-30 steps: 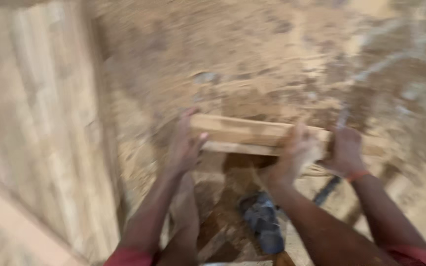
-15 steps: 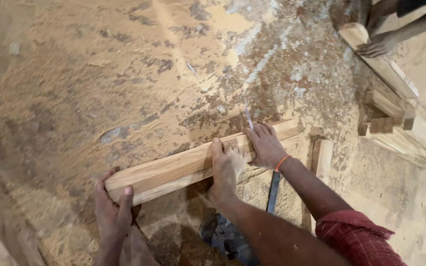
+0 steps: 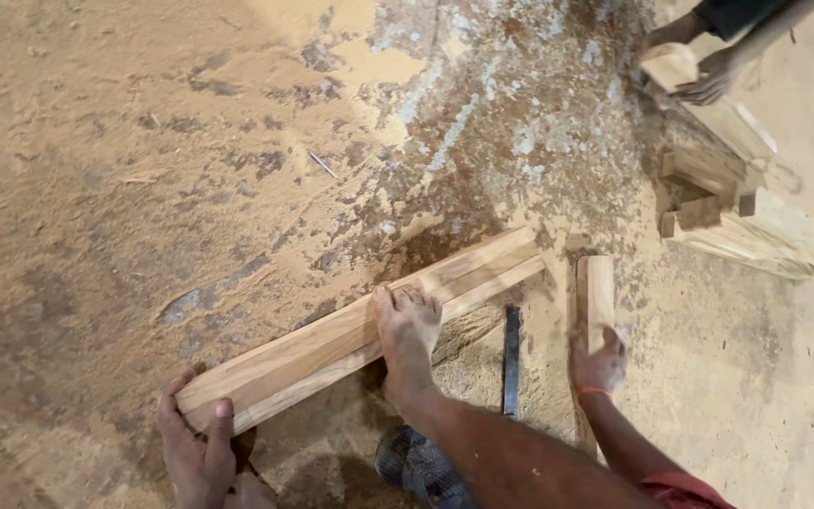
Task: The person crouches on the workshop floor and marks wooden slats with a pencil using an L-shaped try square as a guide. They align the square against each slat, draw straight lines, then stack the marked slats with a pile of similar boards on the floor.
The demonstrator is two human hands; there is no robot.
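Curling fingers round the plank (image 3: 350, 335), the left hand (image 3: 195, 452) grips its end; the right hand (image 3: 598, 363) clasps a short block (image 3: 597, 287). Loose sawdust (image 3: 143, 141) could let the plank skid.

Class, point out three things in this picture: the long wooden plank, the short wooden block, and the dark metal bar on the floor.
long wooden plank (image 3: 332, 349), head view, middle of its top face.
short wooden block (image 3: 598, 287), head view, upper half.
dark metal bar (image 3: 512, 353), head view, mid-length.

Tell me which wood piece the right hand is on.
The short upright plank beside the dark metal strip; the right hand grips its near end. The long diagonal plank has the left hand and a foot.
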